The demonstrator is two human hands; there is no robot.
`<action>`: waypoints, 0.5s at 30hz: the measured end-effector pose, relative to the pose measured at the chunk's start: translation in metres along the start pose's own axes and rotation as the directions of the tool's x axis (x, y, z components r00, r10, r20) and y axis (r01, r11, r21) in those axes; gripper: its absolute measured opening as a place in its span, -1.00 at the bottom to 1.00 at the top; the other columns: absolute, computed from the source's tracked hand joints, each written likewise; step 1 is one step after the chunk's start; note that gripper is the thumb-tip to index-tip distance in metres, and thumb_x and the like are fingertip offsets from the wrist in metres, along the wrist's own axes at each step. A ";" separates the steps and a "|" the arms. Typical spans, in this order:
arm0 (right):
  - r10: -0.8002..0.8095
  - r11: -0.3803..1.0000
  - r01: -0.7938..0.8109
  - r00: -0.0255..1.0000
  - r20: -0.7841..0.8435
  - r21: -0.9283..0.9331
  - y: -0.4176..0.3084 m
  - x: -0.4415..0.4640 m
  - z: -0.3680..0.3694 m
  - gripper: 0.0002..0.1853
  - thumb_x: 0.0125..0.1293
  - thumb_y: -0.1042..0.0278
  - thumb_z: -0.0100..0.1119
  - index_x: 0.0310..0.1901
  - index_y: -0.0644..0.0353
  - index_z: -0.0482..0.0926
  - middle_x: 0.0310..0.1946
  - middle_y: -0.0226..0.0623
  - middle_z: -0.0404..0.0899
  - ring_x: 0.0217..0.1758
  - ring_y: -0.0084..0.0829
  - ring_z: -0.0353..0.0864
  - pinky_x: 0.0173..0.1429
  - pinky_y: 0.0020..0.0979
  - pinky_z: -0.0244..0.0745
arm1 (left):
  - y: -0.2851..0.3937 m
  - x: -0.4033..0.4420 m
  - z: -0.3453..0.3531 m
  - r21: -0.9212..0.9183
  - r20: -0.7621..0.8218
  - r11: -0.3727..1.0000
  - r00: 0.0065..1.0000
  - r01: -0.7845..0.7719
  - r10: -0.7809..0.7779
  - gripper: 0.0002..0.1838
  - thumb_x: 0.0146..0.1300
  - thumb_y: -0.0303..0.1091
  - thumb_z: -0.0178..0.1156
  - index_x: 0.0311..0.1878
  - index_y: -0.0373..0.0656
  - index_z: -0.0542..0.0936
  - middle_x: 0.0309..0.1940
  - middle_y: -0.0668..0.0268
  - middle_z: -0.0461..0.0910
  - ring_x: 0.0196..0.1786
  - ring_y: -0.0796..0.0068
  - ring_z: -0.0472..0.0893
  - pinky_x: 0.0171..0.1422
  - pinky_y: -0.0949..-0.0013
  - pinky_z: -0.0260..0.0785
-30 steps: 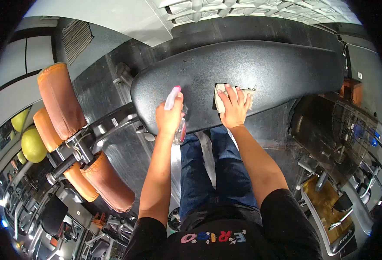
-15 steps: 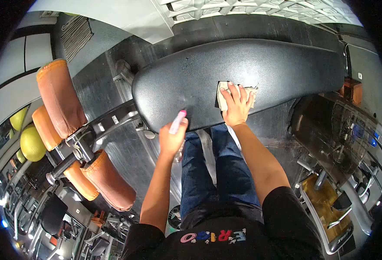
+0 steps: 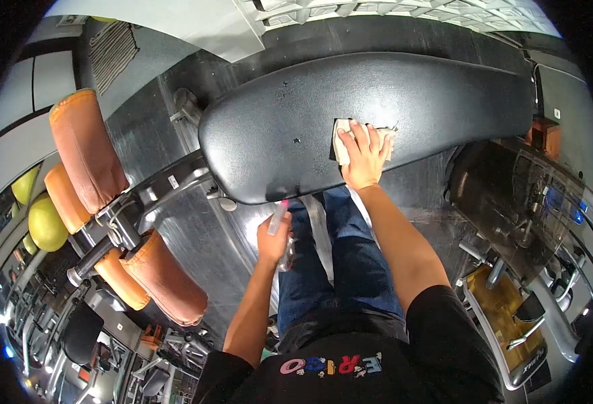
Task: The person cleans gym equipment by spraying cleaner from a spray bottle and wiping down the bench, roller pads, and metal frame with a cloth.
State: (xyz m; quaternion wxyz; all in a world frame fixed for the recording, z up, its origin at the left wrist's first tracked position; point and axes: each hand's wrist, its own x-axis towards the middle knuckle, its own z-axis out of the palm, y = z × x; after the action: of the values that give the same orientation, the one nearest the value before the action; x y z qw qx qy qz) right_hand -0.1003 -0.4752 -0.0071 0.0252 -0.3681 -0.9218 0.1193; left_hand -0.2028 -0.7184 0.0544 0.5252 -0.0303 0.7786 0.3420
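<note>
My left hand [image 3: 273, 242] is closed around a clear spray bottle [image 3: 287, 257] with a white and pink spray head. It is held low, just off the near edge of a long black padded bench [image 3: 262, 128]. On the bench top, my right hand [image 3: 364, 156] presses a folded beige cloth [image 3: 341, 149] with its fingers laid over it. Small wet-looking drops show on the black padding left of the cloth, and more lie farther up. My palm and fingers hide part of the cloth.
Orange-brown foam rollers [image 3: 89, 151] on a metal frame stand left of the bench. At right are a dark clear panel [image 3: 512, 209] and a machine with a yellowish plate [image 3: 495, 310]. Green balls [image 3: 48, 225] sit at far left. My legs are close against the bench.
My left hand has drawn back from above the bench edge toward my body with the spray bottle. Drops now show on the padding. My right hand stays on the cloth in nearly the same place.
</note>
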 end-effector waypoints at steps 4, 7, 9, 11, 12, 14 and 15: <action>-0.001 1.000 0.001 1.000 -0.031 -0.007 0.001 -0.001 0.004 -0.35 -0.01 0.40 0.25 0.20 -0.32 0.48 0.40 -0.55 0.24 0.46 -0.18 0.13 0.47 0.31 -0.13 | -0.020 0.012 -0.013 -0.279 -0.098 0.944 0.983 -0.175 0.154 -0.55 0.38 0.00 0.16 -0.17 -0.30 0.61 -0.40 0.22 0.63 -0.41 0.50 0.61 -0.38 0.42 0.48; 0.000 1.000 0.000 0.999 -0.034 -0.003 -0.001 -0.001 0.000 -0.35 -0.01 0.41 0.25 0.20 -0.33 0.49 0.40 -0.56 0.25 0.46 -0.18 0.14 0.47 0.31 -0.12 | -0.016 0.036 -0.038 -0.378 -0.058 0.892 0.967 -0.250 0.247 -0.44 0.42 0.15 -0.02 -0.10 -0.28 0.56 -0.33 0.16 0.63 -0.38 0.36 0.63 -0.31 0.30 0.52; 0.002 1.000 -0.002 0.999 -0.037 0.011 -0.001 -0.001 -0.001 -0.35 -0.01 0.43 0.24 0.20 -0.33 0.49 0.40 -0.56 0.25 0.46 -0.18 0.13 0.47 0.30 -0.12 | -0.016 0.060 -0.049 -0.419 -0.036 0.877 0.970 -0.235 0.242 -0.35 0.42 0.25 -0.13 -0.07 -0.26 0.52 -0.31 0.13 0.63 -0.36 0.27 0.64 -0.21 0.22 0.53; -0.003 1.000 0.003 0.999 -0.040 -0.002 -0.001 0.000 0.002 -0.34 -0.01 0.43 0.24 0.20 -0.32 0.49 0.40 -0.56 0.25 0.46 -0.18 0.13 0.47 0.31 -0.12 | -0.007 0.077 -0.054 -0.503 -0.050 0.841 0.979 -0.197 0.199 -0.35 0.41 0.27 -0.15 -0.06 -0.23 0.52 -0.35 0.11 0.62 -0.35 0.24 0.63 -0.18 0.16 0.52; -0.004 1.000 0.003 0.999 -0.042 -0.015 -0.001 -0.001 0.002 -0.33 -0.02 0.44 0.24 0.21 -0.32 0.48 0.40 -0.56 0.25 0.47 -0.17 0.13 0.47 0.32 -0.12 | -0.006 0.086 -0.059 -0.520 -0.038 0.838 0.985 -0.164 0.169 -0.34 0.41 0.29 -0.16 -0.07 -0.21 0.53 -0.35 0.10 0.62 -0.35 0.23 0.63 -0.19 0.15 0.51; 0.015 1.000 -0.014 0.999 -0.030 0.019 -0.003 -0.001 0.001 -0.29 -0.05 0.49 0.20 0.23 -0.29 0.46 0.41 -0.52 0.24 0.48 -0.12 0.10 0.49 0.32 -0.20 | -0.011 0.106 -0.066 -0.591 0.001 0.802 0.995 -0.083 0.103 -0.33 0.38 0.34 -0.16 -0.11 -0.18 0.53 -0.37 0.10 0.63 -0.41 0.20 0.63 -0.21 0.12 0.51; 0.029 0.998 -0.029 1.000 -0.008 0.057 -0.006 -0.001 0.000 -0.24 -0.09 0.55 0.16 0.26 -0.26 0.44 0.42 -0.48 0.23 0.50 -0.08 0.07 0.51 0.32 -0.28 | -0.012 0.110 -0.069 -0.623 0.048 0.782 0.996 -0.029 0.075 -0.31 0.35 0.36 -0.15 -0.13 -0.17 0.53 -0.39 0.09 0.63 -0.44 0.19 0.62 -0.23 0.11 0.51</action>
State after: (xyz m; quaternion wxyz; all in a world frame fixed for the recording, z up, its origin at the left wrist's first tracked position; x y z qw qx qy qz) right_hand -0.1035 -0.4798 -0.0054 0.0379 -0.3810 -0.9125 0.1443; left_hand -0.3025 -0.7323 -0.0285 0.5032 -0.1681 0.6044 0.5943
